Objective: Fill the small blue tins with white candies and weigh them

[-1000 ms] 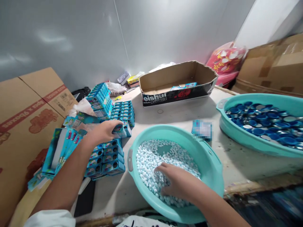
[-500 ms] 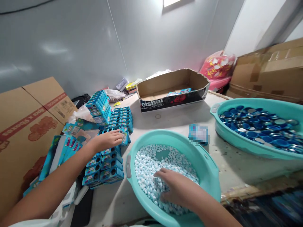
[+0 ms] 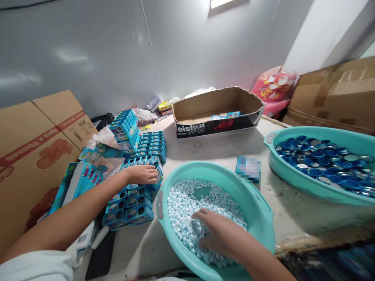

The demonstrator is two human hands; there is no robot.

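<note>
My left hand [image 3: 142, 174] lies palm down over the small blue boxes, its fingers stretched across them beside a box [image 3: 158, 168] at the right end of the row. The thumb is hidden underneath. More blue boxes [image 3: 140, 212] with round dark windows stand in rows nearer to me. Inside a turquoise basin [image 3: 202, 166], my right hand [image 3: 218, 231] reaches into a heap of small white and pale-blue pieces [image 3: 183, 203], like candies. Its thumb and fingers are apart, with loose pieces between them; the fingertips are partly buried.
A second turquoise basin [image 3: 274, 150] on the right holds blue and silver round lids [image 3: 319, 160]. An open cardboard tray [image 3: 218, 128] with blue packs stands at the back. A blurred blue pack [image 3: 249, 168] lies between the basins. Large cartons [image 3: 43, 144] flank the table.
The view has shifted slightly. My left hand has come a little to the right and down over the boxes, fingers closer together. My right hand stays among the pieces.
</note>
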